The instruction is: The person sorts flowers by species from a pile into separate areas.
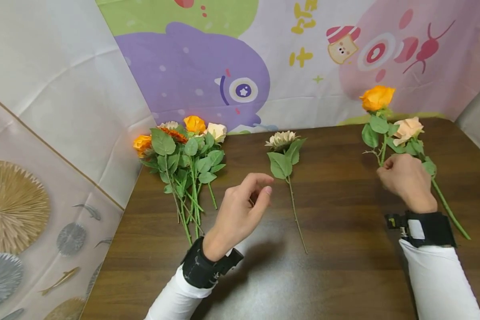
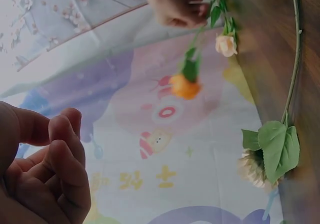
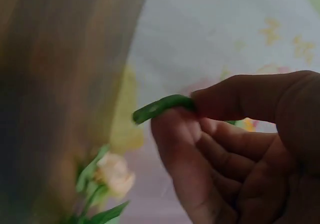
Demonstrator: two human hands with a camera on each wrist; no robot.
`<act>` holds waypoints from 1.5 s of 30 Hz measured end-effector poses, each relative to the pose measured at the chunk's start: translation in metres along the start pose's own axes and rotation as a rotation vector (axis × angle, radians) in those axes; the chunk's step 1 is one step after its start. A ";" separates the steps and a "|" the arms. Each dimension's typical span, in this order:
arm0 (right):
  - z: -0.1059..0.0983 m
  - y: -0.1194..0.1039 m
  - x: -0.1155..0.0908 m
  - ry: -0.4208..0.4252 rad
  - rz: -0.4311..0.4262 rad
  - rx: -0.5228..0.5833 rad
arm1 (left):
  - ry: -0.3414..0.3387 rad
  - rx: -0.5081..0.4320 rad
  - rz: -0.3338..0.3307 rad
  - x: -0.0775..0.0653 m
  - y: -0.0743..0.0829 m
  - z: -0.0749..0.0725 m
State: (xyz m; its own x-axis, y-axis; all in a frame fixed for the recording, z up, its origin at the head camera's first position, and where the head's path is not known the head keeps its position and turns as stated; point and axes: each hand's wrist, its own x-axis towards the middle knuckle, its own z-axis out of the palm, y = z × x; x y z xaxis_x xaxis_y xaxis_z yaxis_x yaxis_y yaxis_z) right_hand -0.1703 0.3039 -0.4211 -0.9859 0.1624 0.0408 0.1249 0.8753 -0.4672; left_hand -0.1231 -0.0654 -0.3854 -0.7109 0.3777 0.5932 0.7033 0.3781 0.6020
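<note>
My right hand (image 1: 408, 181) pinches the green stem (image 3: 162, 107) of an orange rose (image 1: 378, 98) between thumb and fingertips. That bloom stands upright above the hand, its leaves just beneath it. Close by on the table, a peach rose (image 1: 408, 130) lies with its stem running toward the front right, partly behind the hand. My left hand (image 1: 240, 209) hovers over the table with loosely curled fingers and holds nothing. A cream daisy-like flower (image 1: 282, 140) with two broad leaves lies to its right; its thin stem points toward me.
On the left of the brown table (image 1: 336, 275) lies a bunch of orange, cream and rust flowers (image 1: 194, 124) with crossing stems. A cartoon-printed cloth (image 1: 304, 98) hangs along the back edge, and a patterned cloth (image 1: 64, 195) covers the left side.
</note>
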 end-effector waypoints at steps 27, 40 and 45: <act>0.009 0.045 0.013 -0.233 0.150 -0.144 | 0.072 0.033 0.049 0.004 -0.009 -0.006; 0.002 0.045 0.011 -0.233 0.212 -0.128 | 0.107 0.091 -0.012 0.010 -0.020 -0.026; -0.007 0.041 0.006 -0.176 0.199 -0.119 | 0.136 0.179 -0.186 0.013 -0.042 -0.053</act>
State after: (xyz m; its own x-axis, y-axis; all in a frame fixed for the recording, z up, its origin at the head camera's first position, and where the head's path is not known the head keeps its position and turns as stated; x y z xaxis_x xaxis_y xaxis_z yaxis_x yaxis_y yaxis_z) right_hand -0.1705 0.3438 -0.4334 -0.9437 0.2637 -0.1997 0.3195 0.8832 -0.3435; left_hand -0.1618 -0.1212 -0.3744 -0.8131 0.1752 0.5551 0.5414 0.5778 0.6107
